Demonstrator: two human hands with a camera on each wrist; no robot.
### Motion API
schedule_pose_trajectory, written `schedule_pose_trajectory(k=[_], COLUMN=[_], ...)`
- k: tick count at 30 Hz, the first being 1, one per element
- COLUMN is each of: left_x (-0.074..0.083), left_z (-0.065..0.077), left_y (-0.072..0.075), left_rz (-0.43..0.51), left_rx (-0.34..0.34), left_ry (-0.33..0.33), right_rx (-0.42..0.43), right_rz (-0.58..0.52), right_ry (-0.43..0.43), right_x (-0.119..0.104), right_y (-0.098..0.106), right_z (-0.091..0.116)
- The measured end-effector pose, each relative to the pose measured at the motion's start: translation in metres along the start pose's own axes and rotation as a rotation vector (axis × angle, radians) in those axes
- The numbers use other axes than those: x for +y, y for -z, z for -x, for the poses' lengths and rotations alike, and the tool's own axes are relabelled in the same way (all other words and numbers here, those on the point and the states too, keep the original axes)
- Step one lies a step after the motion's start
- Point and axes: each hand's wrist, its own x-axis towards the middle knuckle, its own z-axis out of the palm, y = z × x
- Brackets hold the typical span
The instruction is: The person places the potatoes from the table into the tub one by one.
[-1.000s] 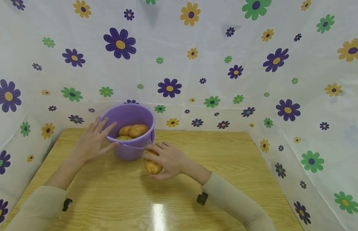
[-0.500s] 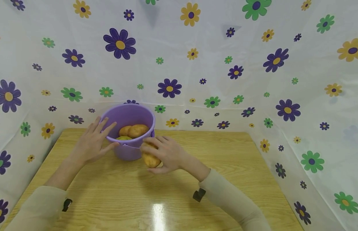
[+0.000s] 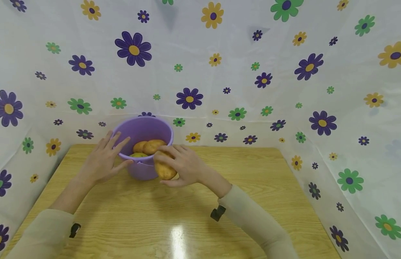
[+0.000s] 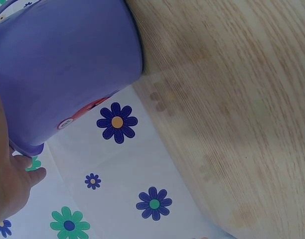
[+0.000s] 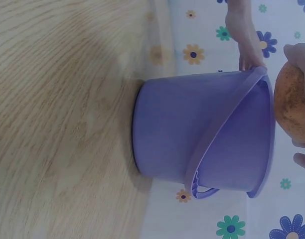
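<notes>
A purple bucket (image 3: 143, 169) stands upright at the table's back left. Several potatoes (image 3: 154, 146) lie inside, one of them greenish-yellow and partly hidden by the front rim. My left hand (image 3: 101, 160) rests on the bucket's left rim, fingers spread and fairly straight, thumb along the front. With curled fingers and thumb, my right hand (image 3: 184, 165) grips another potato (image 3: 165, 169) at the bucket's front right. In the right wrist view that potato (image 5: 292, 102) is level with the rim, just past the opening. The left wrist view shows the bucket's outer wall (image 4: 68, 64) and a red sticker.
The bucket's handle (image 5: 217, 124) hangs down across its side. A wood-grain table (image 3: 200, 223) spreads out in front and to the right. White flowered cloth (image 3: 239, 50) encloses the back and both sides, close behind the bucket.
My right hand has raised the potato from low beside the bucket up toward its front right rim, shifting slightly left. My left hand and the bucket stay in place.
</notes>
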Motion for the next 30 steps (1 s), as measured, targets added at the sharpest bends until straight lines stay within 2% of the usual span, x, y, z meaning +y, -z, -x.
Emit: schedule_pose_trajectory(k=[15, 23, 30], left_x=[0.001, 0.000, 0.000], left_z=[0.000, 0.001, 0.001], left_y=[0.000, 0.002, 0.003], left_rz=[0.002, 0.008, 0.002], left_rx=[-0.003, 0.015, 0.009], left_ry=[0.006, -0.003, -0.005], right_rx=[-0.015, 0.011, -0.015], right_rz=[-0.069, -0.080, -0.076], right_ry=[-0.096, -0.096, -0.096], right_x=[0.009, 0.013, 0.018], right_y=[0.000, -0.004, -0.009], right_z=[-0.018, -0.034, -0.046])
